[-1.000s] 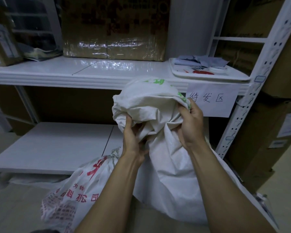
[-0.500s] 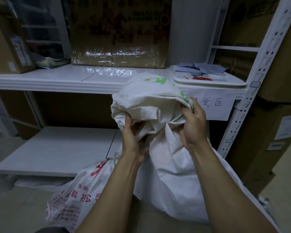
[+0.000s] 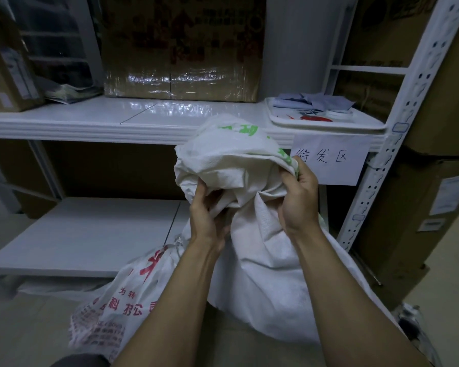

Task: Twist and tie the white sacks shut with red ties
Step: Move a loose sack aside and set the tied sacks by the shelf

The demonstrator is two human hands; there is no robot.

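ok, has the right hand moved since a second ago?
No, not noticeably: the right hand still grips the white sack just below and left of the paper label, as before.

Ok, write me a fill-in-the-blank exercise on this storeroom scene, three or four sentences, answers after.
1. The left hand and right hand both grip the bunched neck of the white woven sack, whose print is ____.
2. The second white woven sack, lying at lower left, bears ____ lettering.
3. The handwritten white paper sign hangs just behind the ____ hand.
4. The flat white plastic tray sits on the ____ white shelf.
Missing words: green; red; right; upper.
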